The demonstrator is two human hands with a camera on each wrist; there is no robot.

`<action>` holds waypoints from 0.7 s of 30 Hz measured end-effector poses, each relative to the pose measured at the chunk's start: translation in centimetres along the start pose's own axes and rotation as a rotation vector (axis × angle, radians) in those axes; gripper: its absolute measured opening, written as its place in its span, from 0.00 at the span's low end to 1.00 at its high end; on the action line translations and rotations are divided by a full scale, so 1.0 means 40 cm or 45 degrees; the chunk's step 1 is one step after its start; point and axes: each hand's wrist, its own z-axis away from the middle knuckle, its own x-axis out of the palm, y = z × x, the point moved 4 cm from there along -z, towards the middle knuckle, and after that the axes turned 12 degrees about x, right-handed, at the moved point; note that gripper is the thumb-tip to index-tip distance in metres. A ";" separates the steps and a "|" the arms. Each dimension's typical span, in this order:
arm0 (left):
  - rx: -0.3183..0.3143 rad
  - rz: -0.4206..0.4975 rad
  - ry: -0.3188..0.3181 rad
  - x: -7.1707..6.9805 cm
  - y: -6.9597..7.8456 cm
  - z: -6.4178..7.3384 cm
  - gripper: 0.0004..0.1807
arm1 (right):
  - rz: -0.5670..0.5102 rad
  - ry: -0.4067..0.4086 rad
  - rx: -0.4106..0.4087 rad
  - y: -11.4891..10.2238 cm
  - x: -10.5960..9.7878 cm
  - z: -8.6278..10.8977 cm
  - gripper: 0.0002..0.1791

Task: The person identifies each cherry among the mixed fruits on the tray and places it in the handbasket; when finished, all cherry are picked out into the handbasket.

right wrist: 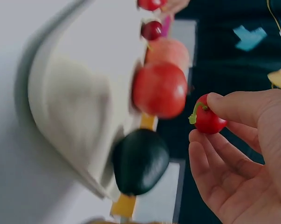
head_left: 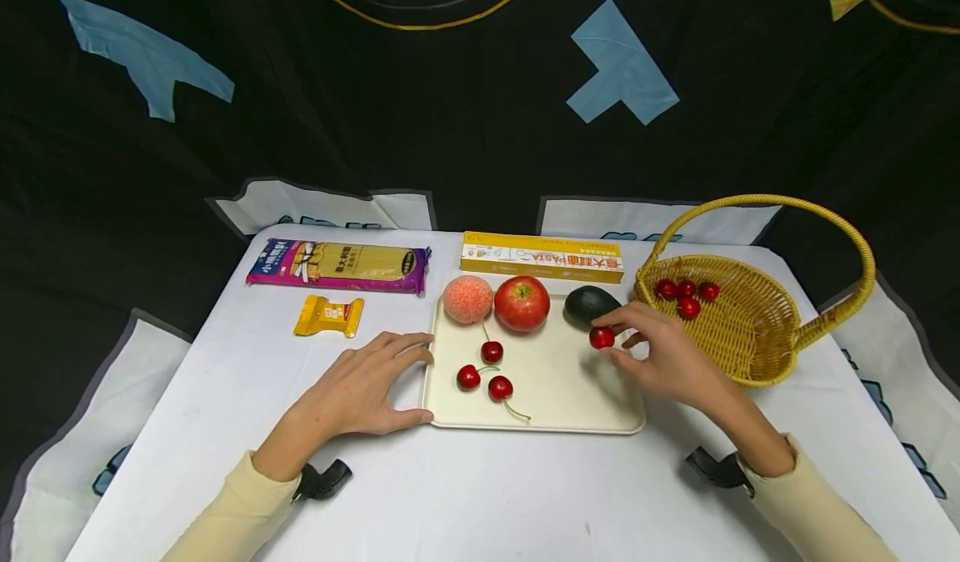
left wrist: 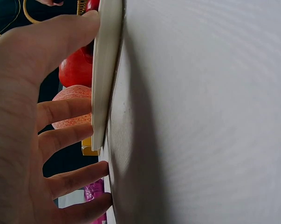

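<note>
Pinching a red cherry between thumb and fingers, the right hand hovers at the tray's right side, just beside the dark avocado! Across the head view, the left hand has its fingers spread at the left edge of the cream tray. Three more cherries lie there, nearer the person than the peach and apple; four others sit in the yellow basket. Left wrist now: straight fingers, well parted, thumb against the tray's rim! And right wrist: thumb one side, fingertips the other, green stem showing.
</note>
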 end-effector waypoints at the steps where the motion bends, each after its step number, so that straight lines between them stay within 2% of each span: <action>1: 0.002 -0.002 0.002 0.000 0.000 -0.001 0.41 | -0.001 0.020 0.010 0.006 -0.011 0.000 0.24; 10: 0.007 0.012 -0.017 0.002 0.000 -0.005 0.41 | 0.023 0.139 0.194 0.081 -0.088 0.023 0.24; 17: -0.007 0.010 -0.009 -0.001 0.000 0.000 0.41 | 0.099 0.200 0.240 0.123 -0.125 0.038 0.23; 21: -0.010 0.009 -0.010 -0.001 -0.001 -0.001 0.41 | 0.057 0.211 0.305 0.143 -0.139 0.040 0.22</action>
